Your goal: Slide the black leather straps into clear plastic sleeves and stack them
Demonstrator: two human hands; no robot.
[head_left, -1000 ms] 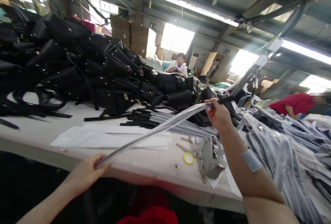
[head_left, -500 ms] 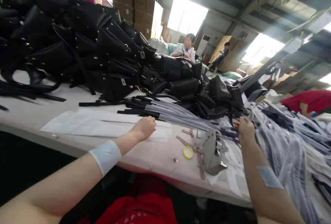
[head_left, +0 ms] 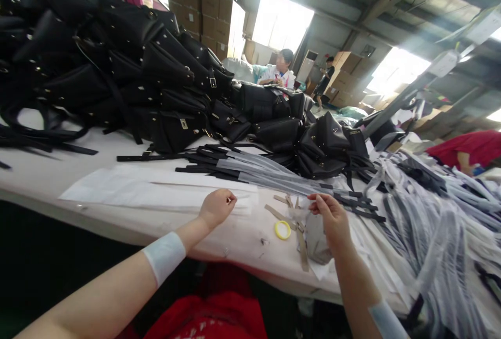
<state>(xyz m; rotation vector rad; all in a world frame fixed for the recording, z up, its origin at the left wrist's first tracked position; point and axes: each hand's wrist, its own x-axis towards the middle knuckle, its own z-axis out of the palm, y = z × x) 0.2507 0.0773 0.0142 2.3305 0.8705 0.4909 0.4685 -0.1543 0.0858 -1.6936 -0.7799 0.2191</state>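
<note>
Table [head_left: 188, 232] first: work looks centred on the bare bit by the near edge, approx. between the hands. Strap row [head_left: 266, 174] lies flat just past them, pale sleeves w/ black ends poking out. Keep that row parallel, ends squared, no crossing, IMO. White sheets [head_left: 133, 187] lie flat nearer the edge, overlapping. Thin by the look, prob. cling & crease, so lift one at a time by a corner & keep the stack flat.

Right hand [head_left: 329, 219] is up over the dispenser, thumb & fingertips drawn close; can't tell if anything's pinched. Left hand [head_left: 217, 207] is over the sheets' RH end, fingers curled, thumb near forefinger; can't tell re contents. Light fingertip grip would be best, tight fist would prob. crumple thin stuff.

Around: bag pile [head_left: 156, 72] hems in the far side, so no room to push straps back. Heap of wrapped straps [head_left: 426, 234] fills the RH side, limits elbow room. Co-worker [head_left: 282, 75] beyond the pile, clear of reach. Grey dispenser [head_left: 318, 242] sits right under the R hand, main snag risk; mind any cutting edge (can't see one). Tan strips [head_left: 302, 250] scattered beside it. Yellow ring [head_left: 276, 229] loose, min. obstacle.
</note>
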